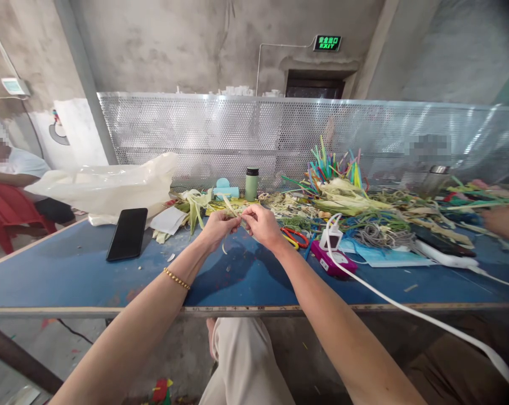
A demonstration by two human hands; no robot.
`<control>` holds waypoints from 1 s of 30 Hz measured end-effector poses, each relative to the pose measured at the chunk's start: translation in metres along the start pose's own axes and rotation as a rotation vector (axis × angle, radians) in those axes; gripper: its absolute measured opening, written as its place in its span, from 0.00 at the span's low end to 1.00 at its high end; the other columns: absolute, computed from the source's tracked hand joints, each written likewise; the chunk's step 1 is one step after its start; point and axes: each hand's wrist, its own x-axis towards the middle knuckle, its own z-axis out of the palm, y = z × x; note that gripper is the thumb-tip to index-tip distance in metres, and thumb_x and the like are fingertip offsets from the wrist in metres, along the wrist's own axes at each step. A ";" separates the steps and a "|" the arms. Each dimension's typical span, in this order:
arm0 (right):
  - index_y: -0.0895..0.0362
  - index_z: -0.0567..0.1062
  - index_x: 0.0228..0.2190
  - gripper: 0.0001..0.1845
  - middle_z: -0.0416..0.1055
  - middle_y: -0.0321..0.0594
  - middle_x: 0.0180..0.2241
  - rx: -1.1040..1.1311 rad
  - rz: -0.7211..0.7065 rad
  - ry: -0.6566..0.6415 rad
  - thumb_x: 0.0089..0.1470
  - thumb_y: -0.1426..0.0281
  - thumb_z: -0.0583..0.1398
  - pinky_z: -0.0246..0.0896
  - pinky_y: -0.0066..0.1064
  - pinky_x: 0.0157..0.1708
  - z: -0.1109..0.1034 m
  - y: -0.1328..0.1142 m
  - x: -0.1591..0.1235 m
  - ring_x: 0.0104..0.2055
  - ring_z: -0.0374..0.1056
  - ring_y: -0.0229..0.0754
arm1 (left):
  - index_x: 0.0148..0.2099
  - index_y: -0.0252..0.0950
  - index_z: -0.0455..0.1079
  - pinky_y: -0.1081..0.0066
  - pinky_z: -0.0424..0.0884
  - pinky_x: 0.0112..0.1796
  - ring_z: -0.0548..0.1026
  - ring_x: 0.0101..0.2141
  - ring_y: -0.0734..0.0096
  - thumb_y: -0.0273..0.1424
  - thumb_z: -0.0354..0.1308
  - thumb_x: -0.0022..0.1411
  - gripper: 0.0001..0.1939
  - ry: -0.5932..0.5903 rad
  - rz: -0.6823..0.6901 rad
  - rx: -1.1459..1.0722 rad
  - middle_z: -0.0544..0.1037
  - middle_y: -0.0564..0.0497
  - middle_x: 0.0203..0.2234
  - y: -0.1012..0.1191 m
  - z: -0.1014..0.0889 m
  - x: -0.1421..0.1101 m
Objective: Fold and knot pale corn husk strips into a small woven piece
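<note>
Over the middle of the blue table, my left hand (221, 228) and my right hand (261, 224) meet with their fingertips close together. Both pinch a pale corn husk strip (229, 206); one end sticks up above the fingers, and a thin curled piece hangs below. The part between the fingertips is mostly hidden. Just beyond my left hand lies a bunch of pale green husks (195, 207). Red-handled scissors (302, 237) rest to the right of my right hand. A green bottle with a black lid (251, 184) stands behind both hands.
On the blue table (153, 287), a black phone (126, 234) and a plastic bag (111, 183) lie left. Right are a purple power socket (333, 260) with a white cable (381, 292), husk piles, coloured stems (333, 169) and another person's hand (505, 222). Behind stands a perforated metal screen (195, 124).
</note>
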 end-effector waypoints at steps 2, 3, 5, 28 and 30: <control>0.56 0.70 0.27 0.06 0.68 0.35 0.21 -0.045 -0.033 0.017 0.55 0.75 0.58 0.61 0.29 0.32 -0.001 0.000 0.000 0.28 0.66 0.39 | 0.25 0.32 0.69 0.73 0.60 0.25 0.66 0.21 0.77 0.32 0.65 0.47 0.10 0.004 -0.007 0.020 0.70 0.53 0.18 0.001 0.001 -0.001; 0.56 0.70 0.27 0.06 0.68 0.35 0.22 -0.063 -0.047 0.025 0.55 0.76 0.58 0.61 0.30 0.33 -0.001 -0.001 0.000 0.29 0.67 0.39 | 0.25 0.32 0.69 0.73 0.60 0.25 0.66 0.21 0.77 0.32 0.65 0.47 0.10 0.003 -0.009 0.035 0.70 0.53 0.18 0.001 0.001 -0.001; 0.56 0.70 0.26 0.07 0.67 0.35 0.23 -0.088 -0.069 0.038 0.55 0.77 0.58 0.60 0.30 0.34 -0.001 -0.001 0.000 0.31 0.66 0.40 | 0.25 0.32 0.69 0.73 0.59 0.24 0.66 0.20 0.76 0.33 0.64 0.47 0.09 -0.003 -0.013 0.074 0.70 0.53 0.17 0.003 0.001 -0.002; 0.58 0.77 0.25 0.10 0.75 0.39 0.27 0.100 0.043 0.000 0.52 0.67 0.59 0.62 0.29 0.34 -0.009 -0.006 0.003 0.32 0.68 0.40 | 0.24 0.32 0.72 0.73 0.59 0.23 0.66 0.20 0.76 0.34 0.69 0.47 0.12 -0.236 -0.046 0.235 0.71 0.52 0.17 0.011 0.003 -0.010; 0.59 0.76 0.24 0.09 0.73 0.37 0.25 0.137 0.088 0.062 0.50 0.67 0.60 0.61 0.28 0.31 -0.009 -0.007 0.003 0.29 0.66 0.38 | 0.24 0.32 0.72 0.73 0.60 0.23 0.67 0.20 0.75 0.36 0.70 0.47 0.13 -0.235 -0.050 0.241 0.72 0.52 0.17 0.013 0.004 -0.011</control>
